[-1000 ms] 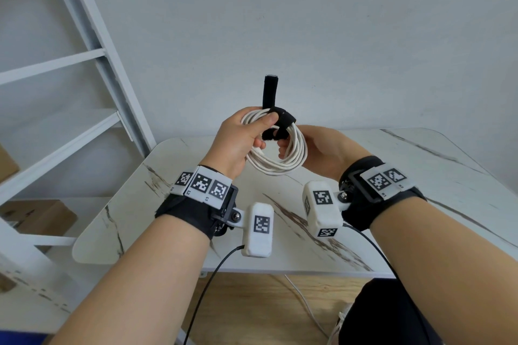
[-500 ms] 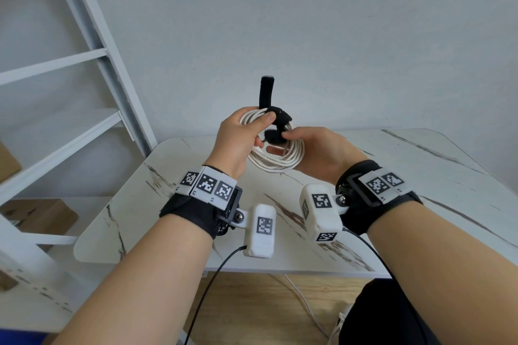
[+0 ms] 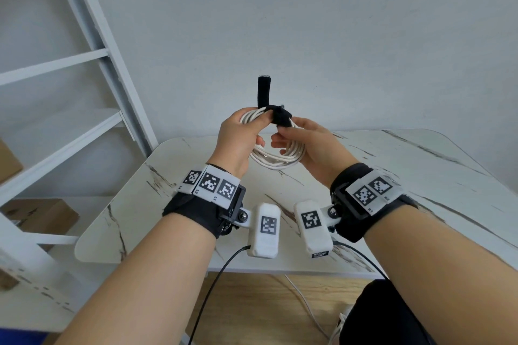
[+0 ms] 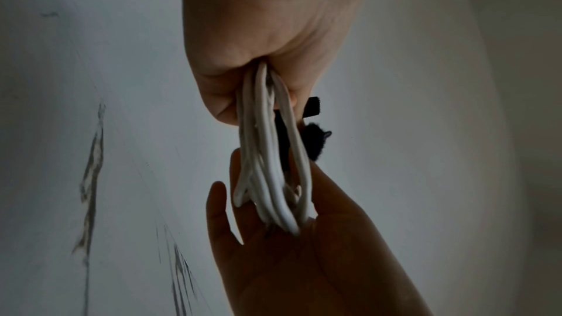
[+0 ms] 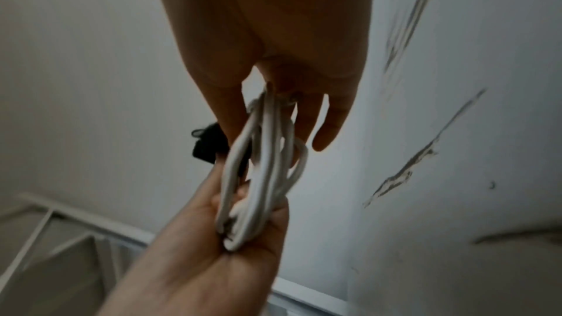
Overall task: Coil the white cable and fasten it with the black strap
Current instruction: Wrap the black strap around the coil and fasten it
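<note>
Coils of thin white round cable (image 3: 276, 158) are gripped by the left hand (image 3: 238, 140); the black fabric strap (image 3: 277, 116) is pinched by the right hand (image 3: 311, 145).

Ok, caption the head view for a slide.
Both hands hold the coiled white cable while wrapping the black strap.

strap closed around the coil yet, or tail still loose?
Tail loose: the black strap wraps the white cable coil, but its free end stands upright above the left hand.
</note>
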Demonstrator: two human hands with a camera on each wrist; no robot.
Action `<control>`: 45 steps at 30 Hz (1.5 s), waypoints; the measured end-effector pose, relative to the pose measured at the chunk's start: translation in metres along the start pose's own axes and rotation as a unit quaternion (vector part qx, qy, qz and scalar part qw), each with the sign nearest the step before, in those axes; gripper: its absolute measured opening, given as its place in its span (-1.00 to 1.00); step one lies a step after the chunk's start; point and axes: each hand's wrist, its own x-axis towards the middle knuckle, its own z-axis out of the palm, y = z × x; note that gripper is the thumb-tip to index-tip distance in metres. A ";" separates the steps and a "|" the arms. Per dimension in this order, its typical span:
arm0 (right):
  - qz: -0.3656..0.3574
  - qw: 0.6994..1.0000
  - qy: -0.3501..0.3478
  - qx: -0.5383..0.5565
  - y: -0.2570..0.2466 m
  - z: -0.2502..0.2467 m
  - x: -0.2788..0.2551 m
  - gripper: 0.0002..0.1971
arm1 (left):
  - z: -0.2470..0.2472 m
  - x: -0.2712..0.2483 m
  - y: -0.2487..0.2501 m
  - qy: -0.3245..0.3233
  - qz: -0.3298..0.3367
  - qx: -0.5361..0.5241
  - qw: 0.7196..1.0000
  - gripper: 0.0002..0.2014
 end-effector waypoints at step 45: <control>-0.177 0.960 0.028 -0.213 -0.039 0.030 -0.007 -0.83 | -0.018 0.003 -0.003 -0.071 0.051 0.141 0.986 -0.85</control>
